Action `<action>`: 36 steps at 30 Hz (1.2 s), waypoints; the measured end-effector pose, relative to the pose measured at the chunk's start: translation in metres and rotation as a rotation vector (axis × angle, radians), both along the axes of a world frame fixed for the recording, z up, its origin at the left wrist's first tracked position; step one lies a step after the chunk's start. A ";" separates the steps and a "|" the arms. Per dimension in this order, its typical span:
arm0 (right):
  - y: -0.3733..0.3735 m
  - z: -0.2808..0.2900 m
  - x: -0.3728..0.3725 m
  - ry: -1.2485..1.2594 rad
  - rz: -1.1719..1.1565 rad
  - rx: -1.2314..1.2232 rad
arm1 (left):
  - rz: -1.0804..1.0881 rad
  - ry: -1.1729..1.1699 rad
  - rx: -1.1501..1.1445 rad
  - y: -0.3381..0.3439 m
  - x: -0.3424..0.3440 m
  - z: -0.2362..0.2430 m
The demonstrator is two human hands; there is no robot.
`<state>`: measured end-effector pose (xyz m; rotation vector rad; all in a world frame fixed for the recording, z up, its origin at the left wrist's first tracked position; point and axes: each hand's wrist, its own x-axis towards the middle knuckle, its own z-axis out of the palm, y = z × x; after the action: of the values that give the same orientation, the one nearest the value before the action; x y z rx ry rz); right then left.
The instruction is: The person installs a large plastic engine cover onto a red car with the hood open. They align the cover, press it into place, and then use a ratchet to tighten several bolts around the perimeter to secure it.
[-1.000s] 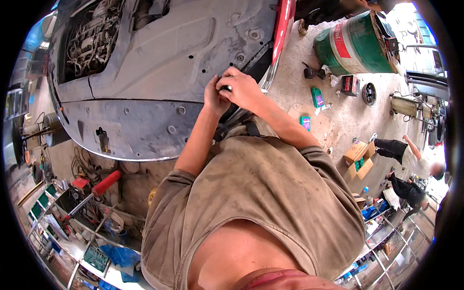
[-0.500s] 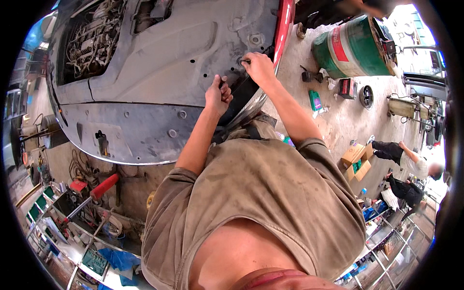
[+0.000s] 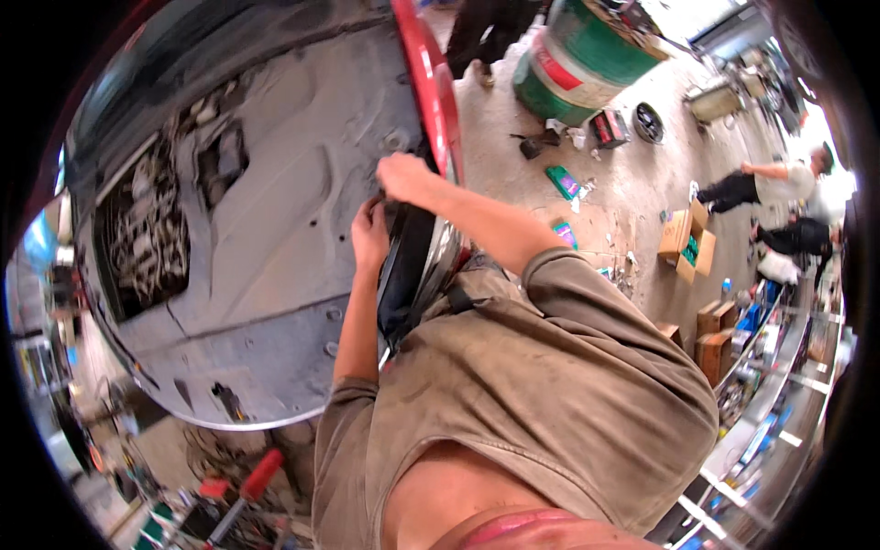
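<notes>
Overhead is the underside of a raised red car, covered by a grey undertray [image 3: 275,229] with openings that show engine parts. My right hand [image 3: 404,180] is closed against the undertray's edge, near the red body panel [image 3: 434,82]. Just below it, my left hand [image 3: 370,235] has its fingers bent and pinched together, their tips close to the right hand. Whatever either set of fingers holds is too small or hidden to make out. A black liner [image 3: 410,247] lies beside the left hand, along the car's edge.
A green and white drum [image 3: 587,69] stands on the floor to the right, near a dark-clothed person's legs [image 3: 486,32]. Bottles, a wheel-like ring [image 3: 647,122] and an open cardboard box [image 3: 683,243] lie about. Two people are farther right. A red-handled tool [image 3: 263,474] is at lower left.
My left hand has risen from lower on the undertray to just beside my right hand. The right hand stays at the undertray's edge. The whole view has turned and shifted.
</notes>
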<state>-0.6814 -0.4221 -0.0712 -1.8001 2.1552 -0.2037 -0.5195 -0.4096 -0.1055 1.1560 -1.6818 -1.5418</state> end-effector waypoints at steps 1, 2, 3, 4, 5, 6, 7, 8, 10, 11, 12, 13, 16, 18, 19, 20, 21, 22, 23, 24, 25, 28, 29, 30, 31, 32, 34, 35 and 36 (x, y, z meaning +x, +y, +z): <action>0.000 0.001 0.001 -0.020 -0.045 -0.007 | -0.028 -0.032 -0.143 -0.002 -0.002 -0.002; 0.001 0.001 0.003 -0.041 -0.087 -0.036 | -0.053 -0.073 -0.253 -0.005 -0.003 -0.002; 0.004 0.001 0.003 -0.057 -0.103 -0.085 | -0.079 -0.094 -0.258 -0.005 -0.003 -0.002; 0.005 0.001 0.002 -0.065 -0.097 -0.052 | -0.118 -0.116 -0.237 -0.005 -0.004 0.000; 0.010 -0.001 0.002 0.007 -0.074 -0.103 | -0.133 -0.264 -0.305 -0.005 -0.007 0.003; 0.011 -0.003 0.000 0.012 -0.112 -0.195 | -0.163 -0.180 -0.192 -0.006 -0.011 0.005; 0.015 -0.004 -0.003 -0.014 -0.144 -0.198 | -0.176 -0.104 -0.250 -0.004 -0.013 0.008; 0.017 -0.006 -0.006 -0.071 -0.176 -0.241 | -0.208 -0.122 -0.392 -0.005 -0.016 0.011; 0.024 -0.010 -0.012 -0.140 -0.167 -0.210 | -0.255 -0.267 -0.466 -0.004 -0.019 0.016; 0.026 -0.010 -0.016 -0.175 -0.169 -0.189 | -0.274 -0.310 -0.498 -0.004 -0.020 0.019; 0.031 -0.010 -0.019 -0.222 -0.159 -0.143 | -0.296 -0.352 -0.514 -0.005 -0.019 0.020; 0.038 -0.010 -0.023 -0.271 -0.146 -0.122 | -0.294 -0.307 -0.625 -0.004 -0.020 0.020; 0.074 -0.009 -0.028 -0.605 -0.153 -0.154 | -0.263 -0.513 -0.668 -0.001 -0.020 0.021; 0.108 -0.009 -0.024 -0.972 -0.372 -0.077 | -0.282 -0.689 -0.716 0.005 -0.020 0.021; 0.127 -0.009 -0.022 -1.109 -0.528 -0.053 | -0.272 -0.761 -0.763 0.007 -0.020 0.022; 0.144 -0.011 -0.018 -1.236 -0.670 -0.002 | -0.263 -0.831 -0.814 0.008 -0.021 0.021; 0.159 -0.014 -0.010 -1.392 -0.850 0.020 | -0.281 -0.819 -0.841 0.008 -0.021 0.020; 0.170 -0.018 -0.005 -1.391 -0.832 0.075 | -0.305 -0.861 -0.767 0.007 -0.021 0.018; 0.184 -0.019 -0.001 -1.460 -0.889 0.085 | -0.293 -0.865 -0.781 0.008 -0.017 0.017; 0.186 -0.021 0.004 -1.507 -0.935 0.010 | -0.272 -0.842 -0.759 0.004 -0.017 0.014; 0.194 -0.018 0.006 -1.707 -0.934 0.083 | -0.254 -0.862 -0.759 0.004 -0.015 0.013; 0.187 0.001 0.007 -1.860 -0.965 0.173 | -0.213 -0.771 -0.794 -0.001 -0.004 0.008; 0.178 0.010 0.008 -1.869 -0.817 0.080 | -0.217 -0.721 -0.732 -0.001 0.000 0.007; 0.166 0.020 0.007 -1.814 -0.796 0.040 | -0.190 -0.636 -0.728 -0.001 0.005 0.006; 0.151 0.030 -0.001 -1.888 -0.722 -0.124 | -0.166 -0.534 -0.746 0.000 0.006 0.006; 0.132 0.039 -0.005 -1.950 -0.666 -0.244 | -0.093 -0.471 -0.656 0.000 0.010 0.006; 0.091 0.045 -0.009 -1.910 -0.420 -0.478 | 0.046 -0.332 -0.481 0.002 0.014 0.007; 0.070 0.043 -0.010 -1.911 -0.328 -0.569 | 0.086 -0.296 -0.400 0.001 0.013 0.007; 0.053 0.038 -0.010 -1.941 -0.156 -0.643 | 0.097 -0.282 -0.431 0.001 0.013 0.007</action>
<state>-0.6912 -0.3695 -0.0335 -0.6319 0.6764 -1.8219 -0.5068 -0.4087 -0.0980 1.2350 -1.9818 -0.9228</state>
